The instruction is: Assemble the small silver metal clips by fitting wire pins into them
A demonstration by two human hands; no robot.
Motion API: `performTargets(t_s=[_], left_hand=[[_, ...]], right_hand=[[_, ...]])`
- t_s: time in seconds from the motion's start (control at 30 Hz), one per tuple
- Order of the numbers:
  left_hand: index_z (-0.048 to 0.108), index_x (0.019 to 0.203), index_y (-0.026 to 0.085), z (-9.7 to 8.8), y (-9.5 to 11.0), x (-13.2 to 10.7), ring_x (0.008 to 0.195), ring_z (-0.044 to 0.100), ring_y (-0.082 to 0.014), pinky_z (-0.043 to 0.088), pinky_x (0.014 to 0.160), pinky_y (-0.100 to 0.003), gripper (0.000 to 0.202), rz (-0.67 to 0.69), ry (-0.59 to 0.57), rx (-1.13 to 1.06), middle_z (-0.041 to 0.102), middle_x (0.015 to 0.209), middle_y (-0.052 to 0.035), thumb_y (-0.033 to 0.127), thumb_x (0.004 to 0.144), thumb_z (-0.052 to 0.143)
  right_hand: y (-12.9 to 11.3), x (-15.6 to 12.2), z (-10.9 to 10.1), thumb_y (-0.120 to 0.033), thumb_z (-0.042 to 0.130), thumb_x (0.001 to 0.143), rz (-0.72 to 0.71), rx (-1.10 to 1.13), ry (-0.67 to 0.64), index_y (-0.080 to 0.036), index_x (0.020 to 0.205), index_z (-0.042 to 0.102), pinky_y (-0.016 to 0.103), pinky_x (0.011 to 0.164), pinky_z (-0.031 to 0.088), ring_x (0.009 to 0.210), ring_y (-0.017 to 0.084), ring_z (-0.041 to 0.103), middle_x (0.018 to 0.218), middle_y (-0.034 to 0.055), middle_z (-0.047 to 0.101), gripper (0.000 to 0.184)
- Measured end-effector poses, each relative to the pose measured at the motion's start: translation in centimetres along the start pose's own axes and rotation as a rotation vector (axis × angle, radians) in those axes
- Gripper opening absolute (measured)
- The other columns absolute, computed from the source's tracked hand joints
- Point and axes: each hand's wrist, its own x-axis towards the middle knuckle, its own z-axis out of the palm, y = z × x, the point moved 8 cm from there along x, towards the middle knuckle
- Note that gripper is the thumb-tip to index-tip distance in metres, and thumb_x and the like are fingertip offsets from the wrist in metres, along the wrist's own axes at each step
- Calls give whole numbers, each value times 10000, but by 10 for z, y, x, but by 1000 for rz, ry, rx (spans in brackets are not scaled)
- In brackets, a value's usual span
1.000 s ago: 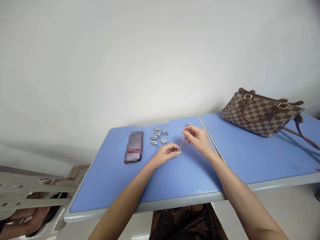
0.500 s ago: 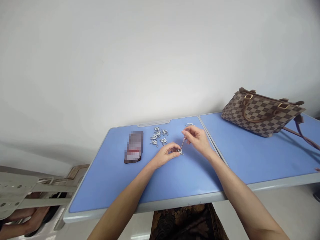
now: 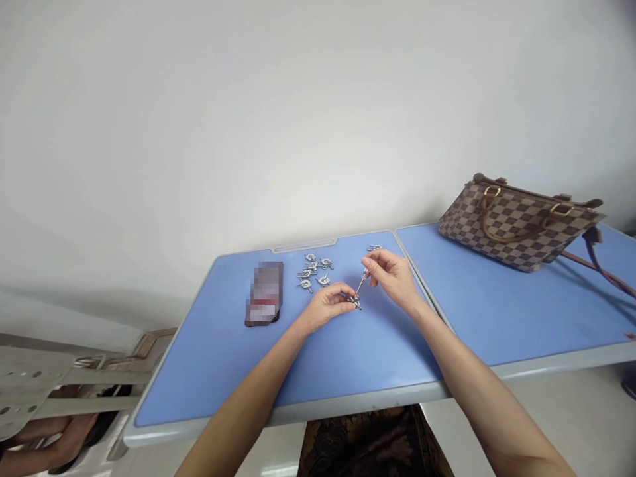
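Thin metal pin, slanting between the two hands above the blue tabletop, its lower end at a small silver fitting; the exact join hidden by fingertips and too small to make out. Just beyond, a loose cluster of similar silver fittings lying on the blue tabletop, with one more fitting set apart near the far edge. Left of the cluster, a flat dark-edged object, its face pixelated beyond recognition. To the right, a seam dividing the tabletop from a second blue tabletop, both with pale grey rims. On that second top, a brown checkered handbag with tan handles and a dark strap trailing off the right edge of the view. Behind everything, a plain white wall. Left hand curled palm-down, fingers and thumb closed on the fitting; right hand higher, thumb and forefinger pinched on the pin's upper end; the two hands close together, not quite touching. Both bare forearms reaching in from the bottom edge, cut off by the frame. Under the table, patterned dark brown fabric. At lower left, a pale perforated panel and dim shapes, hard to make out.
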Motion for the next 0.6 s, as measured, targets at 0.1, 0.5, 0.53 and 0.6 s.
performTargets(t_s=[0.1, 0.5, 0.53, 0.6], left_hand=[[658, 924, 170, -1, 6, 0, 860, 582, -156, 462, 824, -306, 207, 58, 16, 261, 610, 935, -43, 309, 779, 709], [640, 936, 209, 10, 17, -3, 947, 542, -192, 418, 881, -341, 140, 186, -31, 890, 629, 957, -34, 317, 847, 632], [637, 949, 211, 11, 18, -3, 955, 541, -192, 417, 886, -343, 151, 188, -35, 895, 627, 971, -33, 318, 842, 638], [631, 988, 216, 12, 20, -4, 970, 539, -196, 414, 897, -347, 192, 193, -40, 904, 625, 999, -35, 324, 830, 651]], right_hand=[[-1, 0, -1, -457, 625, 824, 0, -18, 12, -167, 814, 604, 227, 453, 454, 447, 89, 526, 613, -14, 609, 291], [0, 1, 10, -386, 528, 891, -72, -582, -166, -188, 735, 580, 236, 526, 363, 510, 101, 472, 576, -21, 581, 257], [1, 0, 12, -373, 527, 891, -78, -620, -180, -188, 736, 584, 237, 527, 350, 507, 100, 461, 568, -25, 573, 248], [1, 0, 14, -362, 528, 890, -87, -658, -190, -189, 741, 590, 239, 526, 333, 501, 100, 441, 557, -31, 560, 237]])
